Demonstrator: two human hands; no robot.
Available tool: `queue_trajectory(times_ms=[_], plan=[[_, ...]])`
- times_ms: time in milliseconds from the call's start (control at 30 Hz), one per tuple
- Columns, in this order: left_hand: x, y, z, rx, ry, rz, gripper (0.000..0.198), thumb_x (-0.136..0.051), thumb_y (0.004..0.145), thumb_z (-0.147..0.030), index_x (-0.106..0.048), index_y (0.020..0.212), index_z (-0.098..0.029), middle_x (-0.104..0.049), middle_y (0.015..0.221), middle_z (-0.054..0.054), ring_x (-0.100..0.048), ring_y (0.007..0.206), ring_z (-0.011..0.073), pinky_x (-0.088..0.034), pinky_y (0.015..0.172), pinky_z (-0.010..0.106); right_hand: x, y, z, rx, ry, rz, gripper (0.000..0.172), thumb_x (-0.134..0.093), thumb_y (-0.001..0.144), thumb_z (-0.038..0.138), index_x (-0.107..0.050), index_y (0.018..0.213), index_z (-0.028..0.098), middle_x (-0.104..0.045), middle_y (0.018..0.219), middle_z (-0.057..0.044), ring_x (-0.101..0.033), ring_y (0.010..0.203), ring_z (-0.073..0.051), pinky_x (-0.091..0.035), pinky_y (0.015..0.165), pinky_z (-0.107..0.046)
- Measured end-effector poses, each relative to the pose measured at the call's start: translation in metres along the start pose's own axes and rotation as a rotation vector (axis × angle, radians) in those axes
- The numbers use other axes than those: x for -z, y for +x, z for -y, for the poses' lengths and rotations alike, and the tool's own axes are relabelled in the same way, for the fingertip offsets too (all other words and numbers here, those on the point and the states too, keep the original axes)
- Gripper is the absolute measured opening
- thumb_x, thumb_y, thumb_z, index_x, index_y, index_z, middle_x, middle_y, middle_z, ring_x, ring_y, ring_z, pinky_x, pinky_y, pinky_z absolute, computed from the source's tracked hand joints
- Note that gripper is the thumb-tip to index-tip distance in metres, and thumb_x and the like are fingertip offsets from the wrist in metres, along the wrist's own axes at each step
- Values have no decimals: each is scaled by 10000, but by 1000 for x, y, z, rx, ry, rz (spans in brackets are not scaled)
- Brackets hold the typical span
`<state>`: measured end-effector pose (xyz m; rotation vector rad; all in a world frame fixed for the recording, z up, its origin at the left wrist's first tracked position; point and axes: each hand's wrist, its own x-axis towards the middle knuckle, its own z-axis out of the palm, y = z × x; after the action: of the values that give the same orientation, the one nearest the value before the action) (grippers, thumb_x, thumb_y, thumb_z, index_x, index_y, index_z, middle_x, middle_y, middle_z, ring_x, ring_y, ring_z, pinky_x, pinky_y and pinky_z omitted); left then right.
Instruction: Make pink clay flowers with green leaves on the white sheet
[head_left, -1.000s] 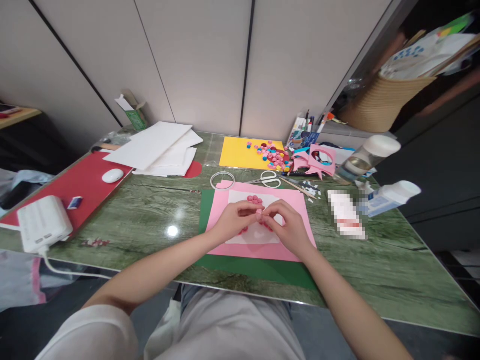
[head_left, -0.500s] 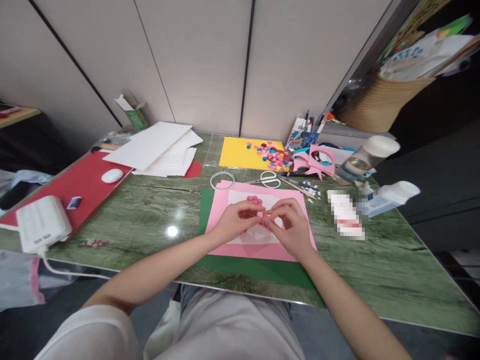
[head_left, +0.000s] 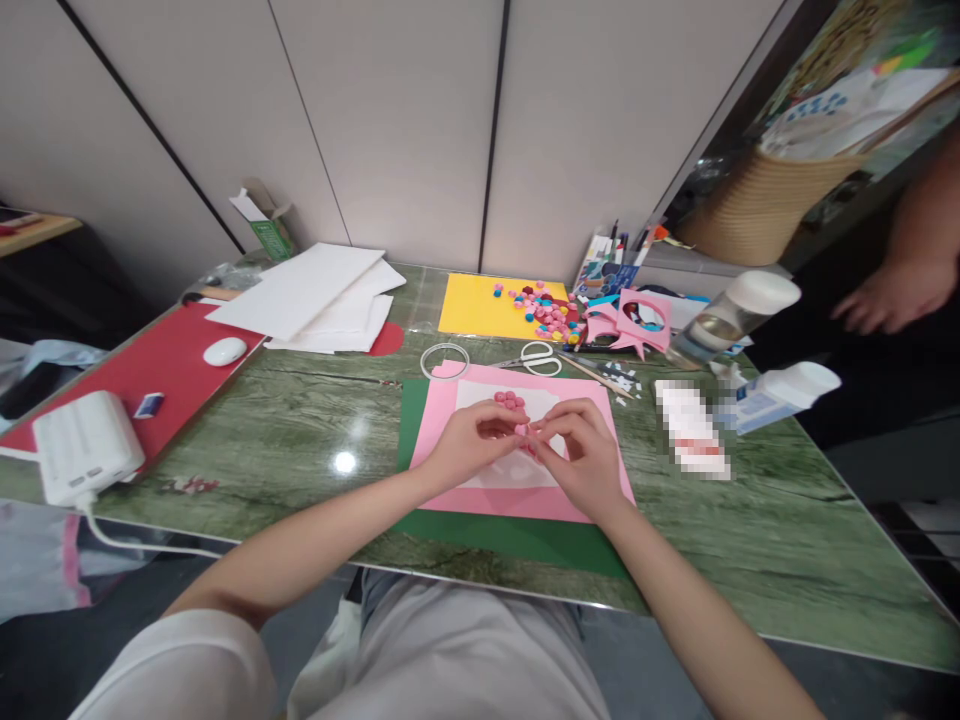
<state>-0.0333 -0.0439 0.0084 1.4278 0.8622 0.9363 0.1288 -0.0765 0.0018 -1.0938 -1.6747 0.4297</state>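
Pale grey wall panels (head_left: 390,130) back a glossy green wood-grain tabletop (head_left: 315,430), where the person's two bare hands nearly meet at the fingertips. Between them sits a small, rounded pink piece (head_left: 522,430), above a white paper sheet (head_left: 517,475); the left hand (head_left: 480,438) appears to pinch it, while whether the right hand (head_left: 583,450) grips it too cannot be told. It looks very light and probably a little soft, likely to dent if squeezed hard and to roll if dropped, so its sides seem the best hold, with a gentle thumb-and-forefinger pinch. Just beyond, at twelve o'clock, a cluster of round dark-pink pieces (head_left: 509,399) lies on the white sheet, which rests on pink paper (head_left: 517,500) over a dark green sheet (head_left: 517,540). Farther out, a white tape ring (head_left: 446,377) lies at eleven o'clock and white-handled scissors (head_left: 541,359) near twelve; behind them, multicoloured round pieces (head_left: 551,322) scatter across a bright yellow sheet (head_left: 472,305). Toward two o'clock leans a clear, white-capped bottle (head_left: 709,328).
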Motion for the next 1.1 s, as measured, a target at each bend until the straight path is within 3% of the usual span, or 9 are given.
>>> queue_trajectory(times_ms=[367,833,1100], plan=[[0,-1,-1,-11,49,-15,235,-657,666,-299,-668,846,-149,-633,903,76,-601,677,123,-487,627,259,1,1,1,-22,36,31,135,-615,713,113,-599,751,241,-500,864,-33,-545,838,-175,-475,769,-366],[3,4,10,-46,29,-29,235,-642,685,-281,-663,875,-144,-630,936,83,-607,814,157,-493,740,281,1,1,1,-32,78,49,162,-605,701,83,-586,750,236,-497,874,-26,-544,832,-173,-466,736,-352],[2,3,11,-23,14,-19,263,-654,677,-299,-665,880,-133,-635,915,90,-611,776,153,-495,707,273,2,2,2,-27,48,45,143,-623,698,102,-600,754,232,-499,867,-28,-538,843,-173,-458,771,-355]])
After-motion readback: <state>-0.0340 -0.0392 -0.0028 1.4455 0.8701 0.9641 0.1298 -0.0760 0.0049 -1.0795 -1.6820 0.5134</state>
